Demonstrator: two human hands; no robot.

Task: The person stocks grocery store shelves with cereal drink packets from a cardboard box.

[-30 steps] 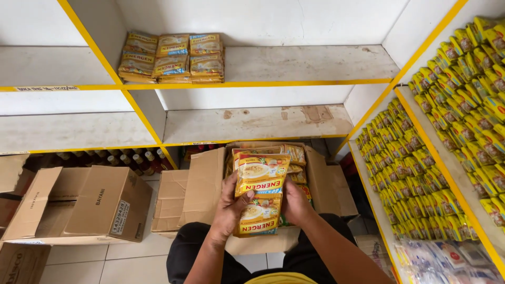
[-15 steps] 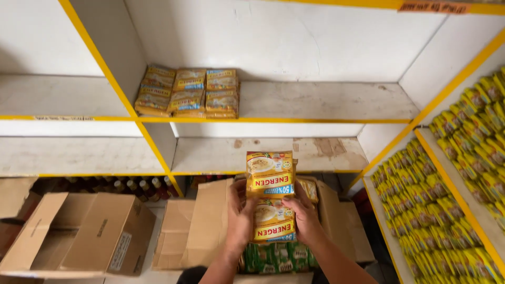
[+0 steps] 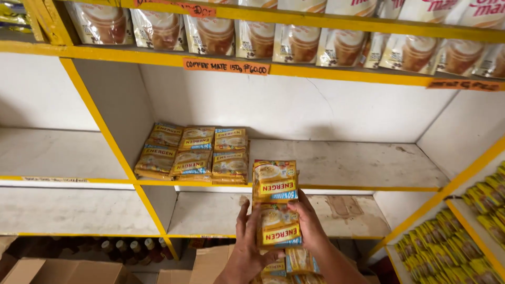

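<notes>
I see my left hand point(image 3: 248, 251) and right hand point(image 3: 309, 226) pressed in from either side on a strip of yellow-orange drink-mix sachets point(image 3: 275, 202), fingers curled around its lower half, so both are clamped on it. The strip stands upright in front of the white shelf with yellow edging point(image 3: 357, 163), its top sachet level with that shelf's front lip, more sachets hanging below my hands. On that shelf, to the left, lie stacked sachets of the same kind point(image 3: 193, 153) in flat rows, just beside the strip but apart from it. Above runs a row of creamer pouches point(image 3: 294, 37). Lower right, yellow packets point(image 3: 447, 252) fill a side rack; brown cardboard boxes point(image 3: 63, 271) sit below.
</notes>
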